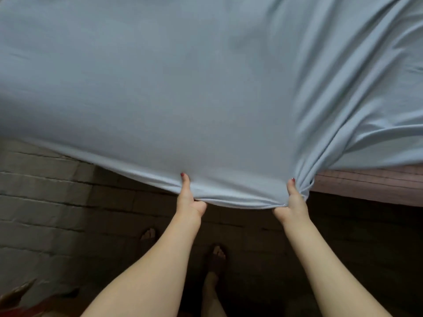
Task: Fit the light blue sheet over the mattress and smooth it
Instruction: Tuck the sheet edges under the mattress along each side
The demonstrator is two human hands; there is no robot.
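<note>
Light blue sheet (206, 88) fills the upper part of the head view, spread over the mattress (370, 183), whose pinkish side shows only at right, under the sheet's hanging edge. Near hem of the sheet is pulled off the bed toward the person and hangs above the floor. Left hand (190, 200) grips the hem from below, thumb with red nail lying on top of the cloth, other fingers curled under and hidden by the fabric. Right hand (294, 202) grips the hem the same way, thumb up on the cloth, at a spot where the fabric is bunched into tight folds. Creases fan out from that bunch up and rightward across the sheet; the stretch of cloth between the two hands is taut and mostly smooth. Both forearms are bare and reach forward from the lower edge of the view. Below them, tiled floor (57, 191), grey, dim. Two feet (218, 251) in open sandals stand on the tiles between the arms.
</note>
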